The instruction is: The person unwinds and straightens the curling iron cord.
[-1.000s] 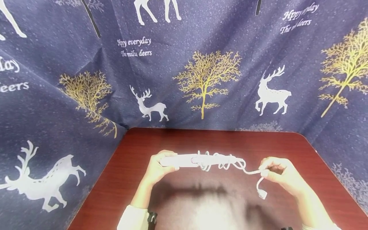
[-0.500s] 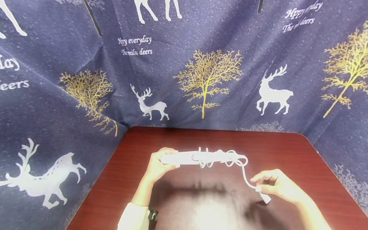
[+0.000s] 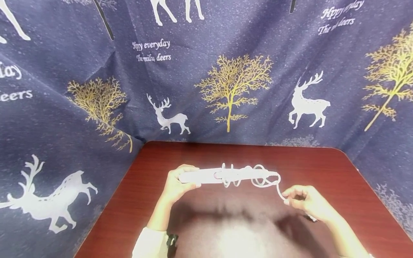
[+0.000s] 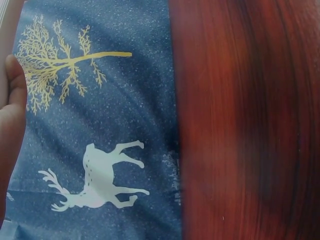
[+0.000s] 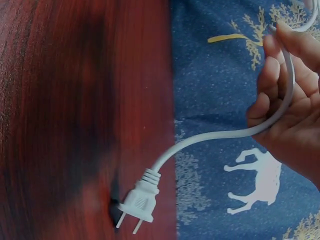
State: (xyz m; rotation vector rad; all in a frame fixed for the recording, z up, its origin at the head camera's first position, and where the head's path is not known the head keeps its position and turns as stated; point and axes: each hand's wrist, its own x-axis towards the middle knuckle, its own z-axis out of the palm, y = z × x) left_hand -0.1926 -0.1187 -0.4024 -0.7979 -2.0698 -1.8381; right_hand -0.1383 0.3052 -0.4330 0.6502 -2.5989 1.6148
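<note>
A long white wand-shaped electric appliance (image 3: pixel 203 176), with a pinkish spot near its middle, is held level above the table. My left hand (image 3: pixel 176 184) grips its left end, thumb on the near side; the left wrist view catches only part of that hand (image 4: pixel 12 107) at the edge. Loose loops of white power cord (image 3: pixel 259 184) wind round the right half. Thumb and fingertips of my right hand (image 3: pixel 306 201) pinch the cord to the right of the appliance. From that pinch the cord runs across the palm to a hanging two-pin plug (image 5: pixel 141 201).
The reddish-brown wooden table (image 3: pixel 193 154) lies beneath both hands, with a bright glare patch at its near side. A dark blue cloth (image 3: pixel 206 89) printed with deer and trees hangs behind and along the sides.
My right hand first dropped with the cord, then rose slightly and shifted left, pinching farther from the plug. The loops at the appliance's right end have widened. The left hand stays nearly still.
</note>
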